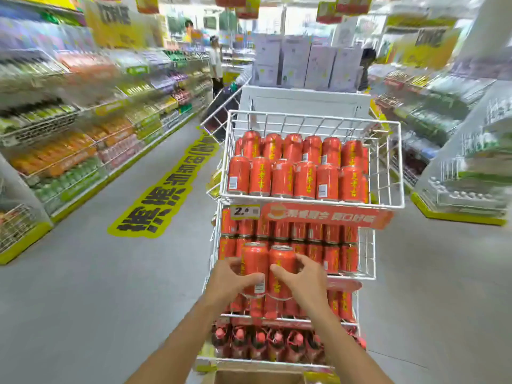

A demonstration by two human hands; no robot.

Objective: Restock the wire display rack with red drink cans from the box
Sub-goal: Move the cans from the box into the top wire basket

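Our left hand (235, 276) clamped on one red can (254, 259), right hand (303, 278) on second can (282, 261), both before middle tier (357, 277). We reckon top basket (310, 201) has room; box (257, 378) contents hidden.

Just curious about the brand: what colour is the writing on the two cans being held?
Yellow, running down the red cans; the head view shows it clearly.

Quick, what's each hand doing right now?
Left hand: grips the left red can.
Right hand: grips the right red can.

Wire rack (313, 118) stacked with red cans (282, 177)
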